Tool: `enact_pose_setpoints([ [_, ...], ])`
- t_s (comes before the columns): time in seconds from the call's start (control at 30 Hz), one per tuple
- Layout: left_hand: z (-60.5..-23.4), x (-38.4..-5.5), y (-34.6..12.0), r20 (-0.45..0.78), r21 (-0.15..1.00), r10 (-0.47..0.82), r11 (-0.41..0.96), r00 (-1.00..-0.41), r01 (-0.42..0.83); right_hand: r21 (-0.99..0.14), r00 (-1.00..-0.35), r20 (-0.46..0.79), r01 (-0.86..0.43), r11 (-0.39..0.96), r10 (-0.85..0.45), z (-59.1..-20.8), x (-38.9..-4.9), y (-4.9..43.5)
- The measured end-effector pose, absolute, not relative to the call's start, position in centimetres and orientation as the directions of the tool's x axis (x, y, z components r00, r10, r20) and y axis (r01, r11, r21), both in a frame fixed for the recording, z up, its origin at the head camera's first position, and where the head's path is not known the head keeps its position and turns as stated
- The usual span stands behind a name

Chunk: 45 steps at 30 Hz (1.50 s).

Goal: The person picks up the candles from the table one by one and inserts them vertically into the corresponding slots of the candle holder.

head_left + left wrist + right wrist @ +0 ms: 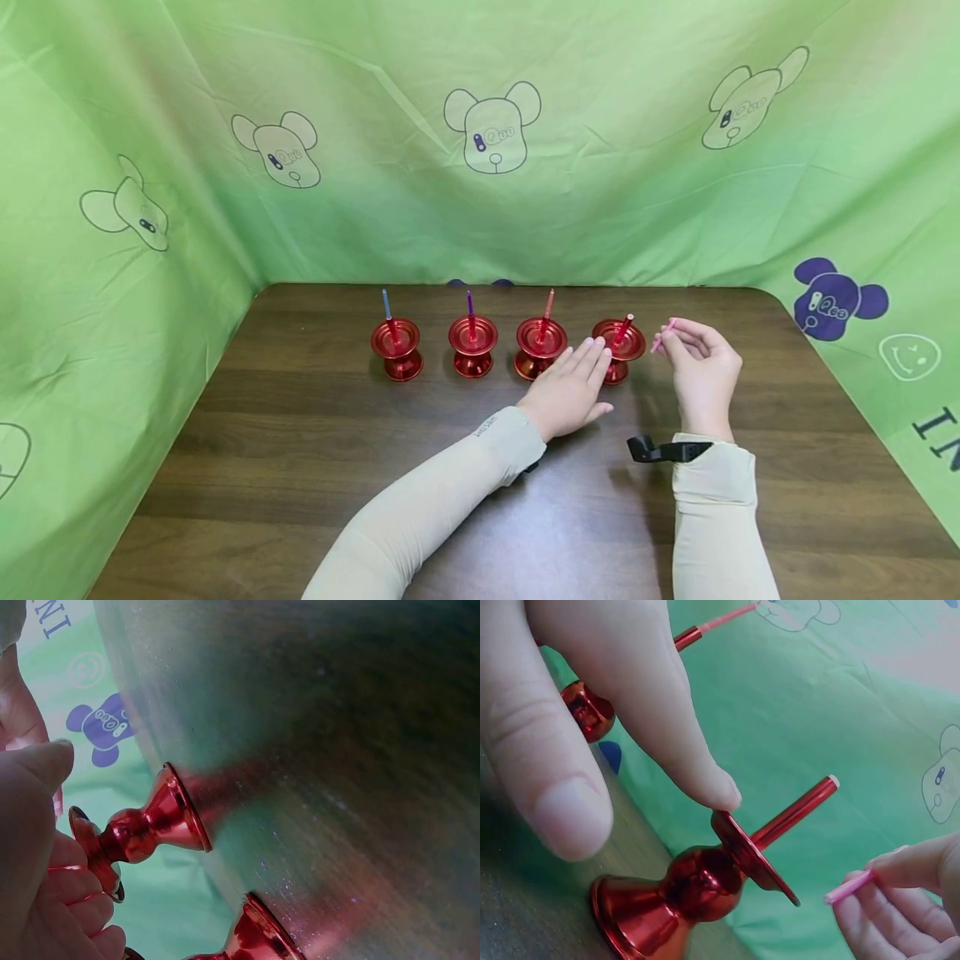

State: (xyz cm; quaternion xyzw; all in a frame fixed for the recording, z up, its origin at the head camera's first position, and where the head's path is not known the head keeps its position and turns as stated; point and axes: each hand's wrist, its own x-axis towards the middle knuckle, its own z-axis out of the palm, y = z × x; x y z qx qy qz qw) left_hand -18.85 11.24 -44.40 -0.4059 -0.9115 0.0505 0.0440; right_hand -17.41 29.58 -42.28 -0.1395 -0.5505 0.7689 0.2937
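Observation:
My left hand (pixel 566 398) reaches with straight fingers to the near left rim of the rightmost red candle holder (pixel 634 343). In the right wrist view a fingertip (pixel 724 793) of it rests on the dish edge. That holder's upright red tube (pixel 795 814) ends in a pale top. Just right of the holder, my right hand (pixel 705 375) pinches a thin pink candle (pixel 849 887) between thumb and fingers, its lower end angled toward the holder and apart from the tube.
To the left stand three matching holders in a row, bearing a blue candle (pixel 386 305), a purple candle (pixel 470 303) and a coral candle (pixel 551 303). Behind the brown wooden table (pixel 337 450) hangs a green printed cloth (pixel 390 208).

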Motion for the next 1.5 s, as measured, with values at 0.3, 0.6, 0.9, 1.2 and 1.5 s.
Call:
enact_pose_setpoints([
  [0.3,-44.6,-18.9,11.0,0.048,-0.114,0.741,0.670,-0.669,0.734,-0.890,-0.758,0.251,-0.426,-0.165,0.603,-42.2,-17.7,28.5],
  [0.6,-44.9,-18.8,11.0,0.066,-0.144,0.749,0.661,-0.659,0.737,-0.826,-0.704,0.365,-0.547,-0.138,0.609,-42.0,-17.7,27.5],
  [0.9,-44.9,-19.0,11.2,0.076,-0.155,0.749,0.661,-0.658,0.734,-0.774,-0.665,0.415,-0.617,-0.144,0.621,-41.7,-17.9,27.1],
  [1.2,-44.7,-18.8,11.2,0.080,-0.173,0.747,0.662,-0.660,0.729,-0.750,-0.647,0.453,-0.649,-0.130,0.614,-41.8,-19.0,26.9],
  [1.5,-44.5,-18.8,11.2,0.080,-0.180,0.747,0.662,-0.660,0.727,-0.777,-0.657,0.480,-0.626,-0.067,0.582,-41.7,-19.7,27.0],
])
